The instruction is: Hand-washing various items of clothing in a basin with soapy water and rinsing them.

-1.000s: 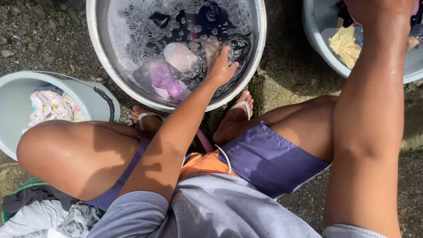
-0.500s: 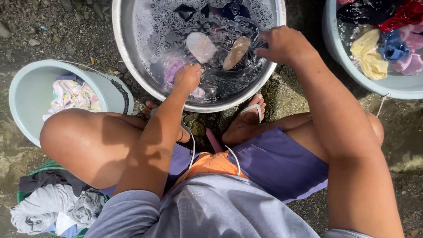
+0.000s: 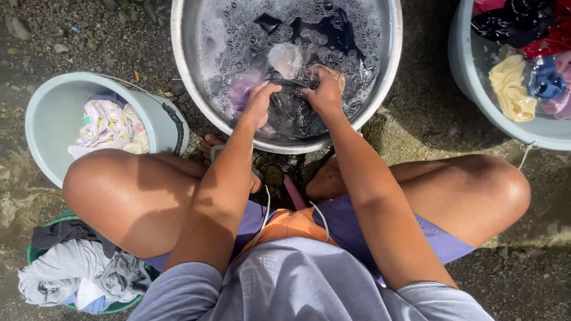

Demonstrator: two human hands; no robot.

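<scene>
A metal basin of soapy water stands on the ground in front of my knees. Dark, purple and pale clothes float in it. My left hand and my right hand are both down in the water near the basin's front rim, close together. Each is closed on a dark wet garment that stretches between them. A pale cloth bulges out of the suds just beyond my hands.
A pale bucket with a patterned cloth stands at my left. A grey tub of coloured clothes sits at the upper right. A green basin with grey and dark clothes lies by my left thigh. Gravel and wet concrete surround everything.
My right hand came from the tub at the right, over the basin's rim and into the water beside my left hand. Both hands now grip the dark garment.
</scene>
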